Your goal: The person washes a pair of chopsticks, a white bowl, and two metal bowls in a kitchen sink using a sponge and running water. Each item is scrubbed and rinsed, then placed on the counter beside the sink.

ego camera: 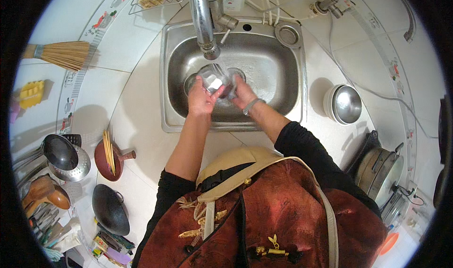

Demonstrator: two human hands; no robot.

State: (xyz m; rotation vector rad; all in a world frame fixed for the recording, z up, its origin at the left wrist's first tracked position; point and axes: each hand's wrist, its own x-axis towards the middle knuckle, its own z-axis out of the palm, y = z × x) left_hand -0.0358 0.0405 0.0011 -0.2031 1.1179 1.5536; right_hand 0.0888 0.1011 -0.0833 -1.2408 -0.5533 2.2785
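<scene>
Water runs from the chrome faucet (pixel 206 38) into the stainless steel sink (pixel 279 73). Under the stream, my left hand (pixel 204 96) holds a shiny metal bowl (pixel 211 77), its fingers at the near rim. My right hand (pixel 244 93), with a band on the wrist, is beside the bowl, in the splashing water at the side of another round metal vessel (pixel 238 73); blur hides whether it grips that one. A further metal rim (pixel 189 84) shows low in the basin, left of my left hand.
Stacked bowls (pixel 342 104) stand on the counter right of the sink. A round strainer (pixel 289 34) sits on the sink's back right corner. At left are a brown clay pan (pixel 106 162) with chopsticks, a black wok (pixel 111 209) and hanging ladles (pixel 61 152). Steamer baskets (pixel 378 174) stand at right.
</scene>
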